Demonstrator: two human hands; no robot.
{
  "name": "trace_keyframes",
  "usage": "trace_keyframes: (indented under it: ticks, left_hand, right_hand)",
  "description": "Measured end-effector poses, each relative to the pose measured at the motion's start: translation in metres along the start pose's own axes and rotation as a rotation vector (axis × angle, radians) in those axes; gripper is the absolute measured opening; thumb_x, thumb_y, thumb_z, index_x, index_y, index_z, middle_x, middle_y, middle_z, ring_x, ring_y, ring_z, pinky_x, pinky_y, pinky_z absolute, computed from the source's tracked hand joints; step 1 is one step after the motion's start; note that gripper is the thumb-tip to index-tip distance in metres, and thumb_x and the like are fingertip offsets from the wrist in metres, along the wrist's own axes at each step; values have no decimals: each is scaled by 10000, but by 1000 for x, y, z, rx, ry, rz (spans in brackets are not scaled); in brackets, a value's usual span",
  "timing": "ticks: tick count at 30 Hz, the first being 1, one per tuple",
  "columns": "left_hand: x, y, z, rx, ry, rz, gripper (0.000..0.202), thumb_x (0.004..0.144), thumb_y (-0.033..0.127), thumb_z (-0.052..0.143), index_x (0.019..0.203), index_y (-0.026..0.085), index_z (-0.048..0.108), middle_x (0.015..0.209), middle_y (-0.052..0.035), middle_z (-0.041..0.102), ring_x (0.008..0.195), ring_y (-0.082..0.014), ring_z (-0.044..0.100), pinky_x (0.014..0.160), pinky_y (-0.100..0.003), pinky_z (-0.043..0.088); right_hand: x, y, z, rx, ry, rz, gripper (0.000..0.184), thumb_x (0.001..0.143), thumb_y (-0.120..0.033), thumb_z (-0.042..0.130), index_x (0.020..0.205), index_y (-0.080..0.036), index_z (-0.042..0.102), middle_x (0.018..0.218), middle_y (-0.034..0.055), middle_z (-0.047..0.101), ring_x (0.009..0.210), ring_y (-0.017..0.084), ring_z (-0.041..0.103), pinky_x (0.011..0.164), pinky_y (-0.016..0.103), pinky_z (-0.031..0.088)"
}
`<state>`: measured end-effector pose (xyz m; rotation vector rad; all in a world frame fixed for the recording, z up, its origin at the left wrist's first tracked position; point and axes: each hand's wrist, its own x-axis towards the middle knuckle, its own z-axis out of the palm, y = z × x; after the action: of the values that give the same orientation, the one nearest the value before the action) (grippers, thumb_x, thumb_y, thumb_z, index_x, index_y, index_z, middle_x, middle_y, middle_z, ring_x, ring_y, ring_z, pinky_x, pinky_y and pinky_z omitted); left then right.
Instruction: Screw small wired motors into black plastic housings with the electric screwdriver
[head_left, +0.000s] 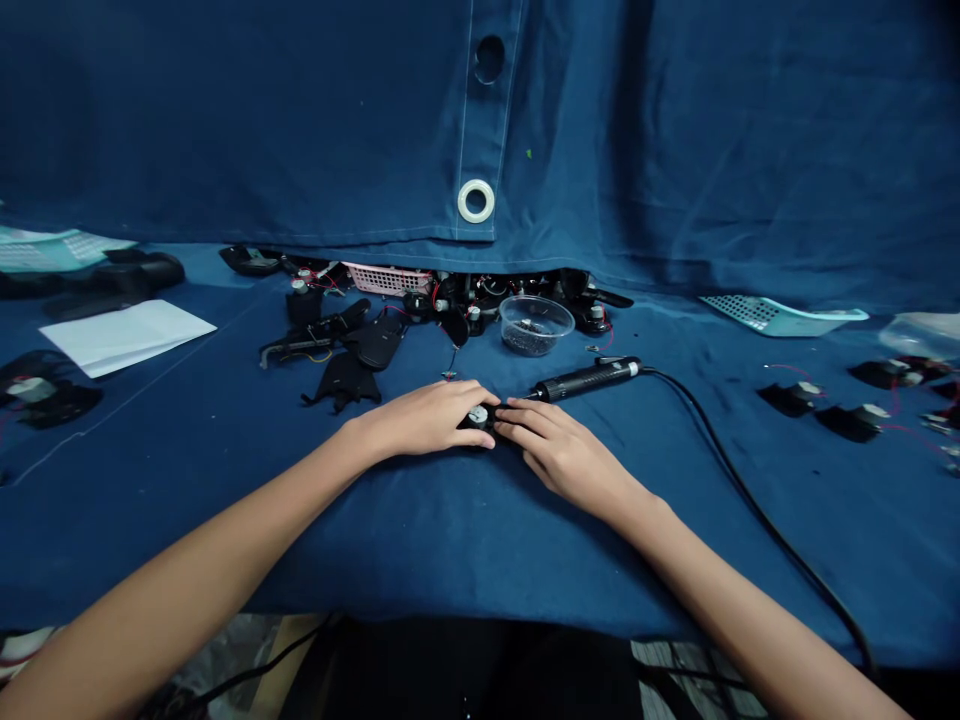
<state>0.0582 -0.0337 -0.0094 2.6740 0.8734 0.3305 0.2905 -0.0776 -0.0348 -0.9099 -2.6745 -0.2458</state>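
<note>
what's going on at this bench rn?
A person's left hand grips a small black part with a round pale piece; the right hand has its fingers at it. A corded screwdriver lies just beyond the right hand. Farther back are a clear tub and more black parts.

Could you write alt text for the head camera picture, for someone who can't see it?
A person's left hand holds a black part on a blue cloth, and the right hand touches it. Beyond lie a corded tool, a clear tub of small dark bits and a jumble of black pieces, some wired.
</note>
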Motion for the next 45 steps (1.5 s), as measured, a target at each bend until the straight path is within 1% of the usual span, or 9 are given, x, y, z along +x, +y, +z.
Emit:
trace_keyframes:
  ticks: [8, 12, 19, 26, 32, 35, 37, 40, 45]
  left_hand:
    - [0, -3, -3, 70, 93, 27, 239, 930, 383, 506, 1062, 194, 568, 1076, -28, 588, 995, -177, 541, 894, -299, 366]
    - [1, -4, -3, 51, 69, 23, 201, 909, 345, 547, 1019, 179, 579, 1017, -29, 591, 951, -174, 545, 863, -289, 378]
    - [2, -8, -6, -20, 38, 28, 213, 906, 373, 549, 1005, 187, 579, 1030, -28, 605, 948, -175, 555, 859, -287, 370]
    - [3, -15, -3, -71, 24, 18, 243, 908, 412, 528, 1015, 199, 576, 1018, -20, 602, 923, -171, 546, 832, -288, 376]
    - [3, -12, -1, -95, 31, -28, 222, 887, 391, 539, 1005, 208, 576, 1019, -23, 590, 933, -182, 550, 833, -301, 398]
    - [1, -7, -2, -109, 68, -49, 267, 876, 384, 544, 1083, 216, 555, 1080, -37, 574, 1007, -197, 541, 882, -315, 406]
    - [0, -4, -2, -124, 87, -52, 373, 859, 396, 564, 1187, 224, 515, 1154, -50, 551, 1083, -209, 519, 932, -328, 399]
    - [-1, -2, -2, -122, 52, -40, 486, 827, 434, 610, 1255, 234, 496, 1211, -60, 526, 1133, -227, 499, 978, -345, 381]
    - [0, -4, 1, -177, 1, -42, 506, 819, 440, 634, 1267, 248, 496, 1234, -47, 508, 1107, -206, 519, 963, -317, 388]
  right_hand:
    - [1, 0, -4, 8, -10, 5, 378, 914, -91, 427, 1263, -131, 566, 1293, 82, 586, 1291, 227, 439, 1103, 405, 380]
    - [3, 0, -5, 1, -21, 9, 374, 919, -102, 416, 1258, -137, 571, 1292, 80, 586, 1279, 237, 450, 1089, 416, 391]
    - [1, 2, -6, 23, -43, 12, 385, 908, -97, 432, 1265, -148, 566, 1318, 69, 569, 1292, 235, 432, 1081, 416, 398]
    - [-3, 4, -4, 73, -12, 20, 377, 911, -106, 439, 1259, -160, 570, 1303, 78, 582, 1284, 221, 445, 1068, 423, 415]
    - [0, 3, -6, 87, 14, 19, 397, 877, -79, 476, 1244, -185, 582, 1275, 85, 602, 1263, 220, 478, 1042, 437, 440]
    - [0, 2, -6, 78, 5, 22, 385, 887, -87, 468, 1244, -177, 580, 1280, 81, 599, 1261, 219, 476, 1047, 427, 436]
    - [0, 2, -6, 70, -5, 26, 381, 893, -90, 460, 1248, -168, 576, 1289, 76, 592, 1261, 218, 471, 1057, 417, 426]
    - [0, 2, -5, 60, -11, 29, 380, 894, -91, 460, 1250, -161, 574, 1300, 69, 584, 1263, 221, 461, 1066, 411, 414]
    - [0, 3, -4, 57, -4, 31, 375, 900, -104, 460, 1251, -172, 572, 1290, 69, 591, 1257, 226, 467, 1053, 425, 426]
